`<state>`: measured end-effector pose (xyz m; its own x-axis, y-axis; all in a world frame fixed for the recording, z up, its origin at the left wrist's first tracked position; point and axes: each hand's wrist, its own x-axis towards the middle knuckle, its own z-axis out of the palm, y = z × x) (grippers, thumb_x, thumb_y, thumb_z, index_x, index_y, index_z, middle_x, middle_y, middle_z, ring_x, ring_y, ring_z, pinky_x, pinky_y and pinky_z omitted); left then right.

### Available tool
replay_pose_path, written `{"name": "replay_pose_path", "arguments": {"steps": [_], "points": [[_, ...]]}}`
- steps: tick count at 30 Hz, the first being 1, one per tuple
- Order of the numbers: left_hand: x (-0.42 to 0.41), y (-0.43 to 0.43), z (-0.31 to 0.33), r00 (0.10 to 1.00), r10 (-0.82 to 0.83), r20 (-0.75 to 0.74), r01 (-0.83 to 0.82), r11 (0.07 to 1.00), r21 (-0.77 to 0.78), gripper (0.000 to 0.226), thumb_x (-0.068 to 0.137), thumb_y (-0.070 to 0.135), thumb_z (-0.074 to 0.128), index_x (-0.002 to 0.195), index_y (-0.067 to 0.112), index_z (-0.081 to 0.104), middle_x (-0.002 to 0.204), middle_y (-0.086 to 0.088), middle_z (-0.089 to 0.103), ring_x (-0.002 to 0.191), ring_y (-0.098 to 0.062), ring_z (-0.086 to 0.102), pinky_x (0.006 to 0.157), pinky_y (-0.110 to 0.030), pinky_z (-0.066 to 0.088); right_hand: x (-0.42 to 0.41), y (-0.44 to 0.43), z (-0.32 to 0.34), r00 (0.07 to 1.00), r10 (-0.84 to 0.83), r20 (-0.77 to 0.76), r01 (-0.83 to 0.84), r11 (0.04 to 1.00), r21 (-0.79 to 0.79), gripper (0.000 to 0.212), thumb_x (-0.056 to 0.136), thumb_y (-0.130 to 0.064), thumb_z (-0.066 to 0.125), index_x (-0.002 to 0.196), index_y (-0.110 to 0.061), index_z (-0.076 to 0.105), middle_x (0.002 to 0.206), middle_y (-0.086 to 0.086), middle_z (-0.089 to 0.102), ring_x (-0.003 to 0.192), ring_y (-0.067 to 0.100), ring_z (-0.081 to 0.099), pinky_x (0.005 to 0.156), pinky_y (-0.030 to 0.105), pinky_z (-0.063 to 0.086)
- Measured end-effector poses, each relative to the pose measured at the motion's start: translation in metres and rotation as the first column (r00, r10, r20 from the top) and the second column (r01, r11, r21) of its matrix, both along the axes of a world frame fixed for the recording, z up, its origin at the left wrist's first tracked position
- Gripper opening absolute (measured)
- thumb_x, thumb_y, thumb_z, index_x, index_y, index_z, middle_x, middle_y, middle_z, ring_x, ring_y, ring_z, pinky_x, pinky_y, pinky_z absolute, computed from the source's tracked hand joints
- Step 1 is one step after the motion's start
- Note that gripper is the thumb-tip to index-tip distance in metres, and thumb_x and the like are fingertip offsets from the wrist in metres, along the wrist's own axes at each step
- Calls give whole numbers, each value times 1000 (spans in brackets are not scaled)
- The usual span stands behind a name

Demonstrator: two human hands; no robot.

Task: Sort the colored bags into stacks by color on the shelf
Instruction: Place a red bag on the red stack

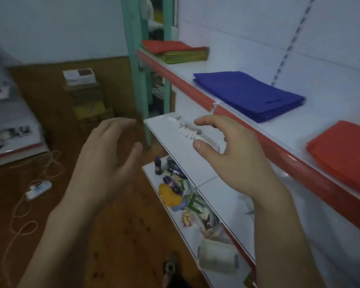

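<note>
On the white top shelf (226,65) with a red front edge lie three piles of flat bags. A blue stack (247,94) sits in the middle. An orange-red stack (345,156) lies at the near right. At the far end an orange-red bag (166,46) rests on top of a green stack (185,55). My left hand (106,156) and my right hand (231,154) hover in front of the shelf, below its edge, fingers relaxed and holding nothing.
A lower white shelf (175,138) carries a row of small white pieces (187,130). The bottom shelf holds small bottles and packets (175,183). A teal post (133,59) stands at the shelf's far end. Boxes (79,76), a power strip with cord (38,189) and a low platform lie on the brown floor.
</note>
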<state>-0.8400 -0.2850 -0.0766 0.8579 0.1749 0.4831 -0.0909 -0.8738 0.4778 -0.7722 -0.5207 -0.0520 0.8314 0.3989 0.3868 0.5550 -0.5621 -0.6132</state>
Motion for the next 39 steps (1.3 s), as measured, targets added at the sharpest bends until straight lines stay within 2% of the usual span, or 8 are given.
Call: {"name": "replay_pose_path", "arguments": {"steps": [8, 12, 16, 21, 26, 35, 37, 39], "points": [[125, 93, 0, 1000, 6, -10, -6, 999, -38, 50, 95, 39, 55, 142, 21, 49, 141, 10, 48, 132, -7, 45, 108, -36, 43, 140, 89, -11, 999, -50, 0, 50, 999, -7, 36, 92, -36, 67, 126, -38, 57, 126, -23, 57, 116, -7, 48, 93, 12, 35], [207, 146, 12, 990, -71, -123, 75, 997, 24, 58, 92, 52, 49, 145, 29, 44, 146, 17, 43, 132, 0, 41, 105, -28, 43, 222, 122, 1, 988, -155, -10, 155, 988, 21, 37, 91, -39, 66, 126, -38, 57, 122, -21, 58, 112, 2, 54, 87, 20, 44], [279, 197, 25, 983, -112, -147, 122, 990, 66, 61, 92, 60, 43, 146, 32, 42, 147, 19, 42, 133, 1, 41, 105, -22, 37, 298, 164, 17, 978, -205, -29, 206, 978, 46, 39, 92, -36, 65, 131, -33, 56, 124, -19, 56, 109, -1, 50, 78, 5, 39], [360, 232, 25, 990, -119, -80, 115, 992, -45, 54, 94, 49, 51, 143, 29, 48, 144, 17, 46, 133, 1, 41, 109, -29, 41, 362, 209, 21, 973, -228, -34, 230, 970, 74, 41, 91, -32, 67, 131, -33, 57, 126, -21, 57, 117, -3, 49, 100, 26, 43], [468, 251, 15, 961, -278, -5, 275, 953, -127, 39, 96, 37, 55, 135, 32, 54, 134, 23, 51, 124, 7, 46, 97, -6, 36, 417, 239, 14, 952, -299, -67, 301, 953, 29, 39, 91, -40, 64, 126, -47, 50, 113, -38, 45, 105, -12, 45, 92, 13, 37], [677, 291, 21, 790, -612, 51, 613, 782, -113, 39, 95, 34, 59, 133, 29, 56, 138, 17, 47, 126, 2, 45, 90, 4, 27, 517, 285, -8, 791, -611, 4, 611, 791, 26, 41, 87, -46, 61, 127, -40, 54, 120, -25, 54, 111, -7, 52, 93, 29, 49], [718, 297, 20, 755, -656, -6, 653, 753, -82, 46, 96, 45, 54, 140, 33, 48, 146, 14, 39, 134, -2, 37, 102, -4, 27, 534, 294, -3, 746, -664, -51, 666, 743, 71, 40, 84, -50, 60, 124, -46, 54, 121, -26, 54, 111, -6, 54, 90, 28, 51], [751, 297, 13, 707, -676, -206, 694, 719, 21, 64, 89, 67, 38, 147, 40, 36, 159, 9, 25, 148, -10, 18, 120, -33, 20, 547, 300, -1, 670, -732, -120, 742, 658, 130, 38, 83, -51, 59, 120, -48, 54, 123, -26, 55, 110, -6, 55, 84, 25, 52]]}}
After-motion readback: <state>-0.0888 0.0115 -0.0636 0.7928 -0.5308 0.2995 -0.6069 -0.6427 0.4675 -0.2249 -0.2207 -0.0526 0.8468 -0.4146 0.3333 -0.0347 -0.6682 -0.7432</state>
